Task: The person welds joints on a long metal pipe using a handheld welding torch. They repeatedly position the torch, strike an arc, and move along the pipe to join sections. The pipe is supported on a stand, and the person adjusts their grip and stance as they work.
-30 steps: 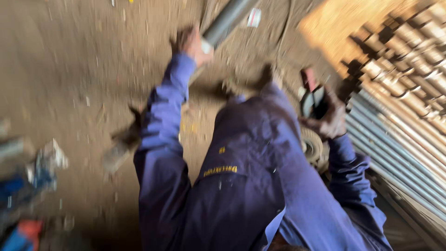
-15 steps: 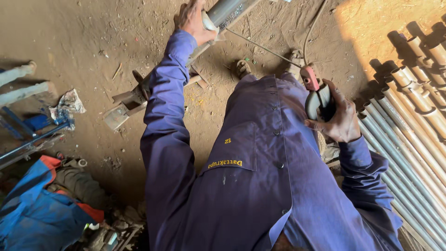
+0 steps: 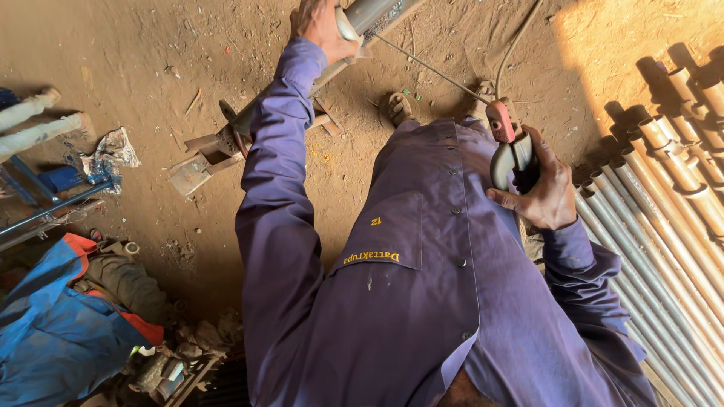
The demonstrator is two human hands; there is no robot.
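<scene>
Head view: the person wears a purple long-sleeved work overall (image 3: 422,286) and looks down over the chest to a brown dirt floor (image 3: 136,68).

The left hand (image 3: 323,26) is stretched forward to the top edge of the frame. Its fingers are wrapped around a grey round metal pipe (image 3: 373,13) that runs diagonally toward the upper right (only a short length shows before the frame edge cuts it off). Below the left sleeve, more grey metal runs down to a small rusty metal stand (image 3: 207,154) resting on the floor.

The right hand (image 3: 544,192) is held close to the chest, on the person's right side. Its fingers are closed around the grey handle of a welding electrode holder with a red head (image 3: 509,147). A thin straight electrode rod (image 3: 430,69) extends from the red head toward the pipe; whether its tip touches the pipe cannot be told. A cable (image 3: 516,45) leads away from the holder toward the top edge.

A bank of grey and tan metal pipes (image 3: 664,226) lies side by side at the right. A blue and orange cloth bundle (image 3: 60,316) lies at the lower left.
</scene>
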